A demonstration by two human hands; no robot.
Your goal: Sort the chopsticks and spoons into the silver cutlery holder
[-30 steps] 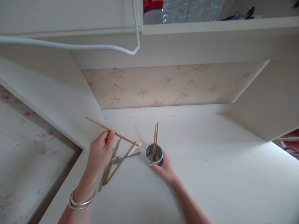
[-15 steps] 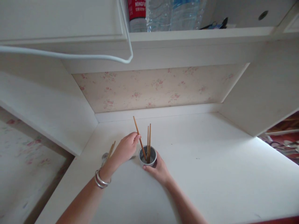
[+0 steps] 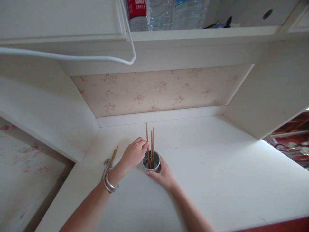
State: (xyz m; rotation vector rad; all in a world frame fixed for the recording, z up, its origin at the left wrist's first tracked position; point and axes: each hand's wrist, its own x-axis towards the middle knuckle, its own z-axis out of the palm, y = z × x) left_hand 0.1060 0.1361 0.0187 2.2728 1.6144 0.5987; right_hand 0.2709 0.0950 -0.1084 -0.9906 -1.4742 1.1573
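Note:
My left hand [image 3: 135, 152] pinches a wooden chopstick [image 3: 147, 130] whose lower end is inside a grey metal cup [image 3: 144, 166]. Two more chopsticks [image 3: 152, 137] stand in the cup, close beside the held one. Around the cup's right and near side, my right hand [image 3: 164, 175] is closed with its thumb at the front. Left of my left wrist, other chopsticks [image 3: 114, 156] and a metal spoon [image 3: 106, 162] lie on the white tabletop [image 3: 205, 187], partly hidden by my forearm.
Overhead, a shelf [image 3: 193, 34] holds clear plastic bottles [image 3: 160, 14] and a red-labelled bottle [image 3: 137, 9]. A white cable [image 3: 96, 58] hangs below the cabinet door. White side panels [image 3: 265, 83] flank the tabletop, with floral wallpaper [image 3: 161, 90] at the back.
My left hand has moved slightly right, and the chopstick in it has swung from a left lean to nearly upright beside the other two. My right hand stays on the cup.

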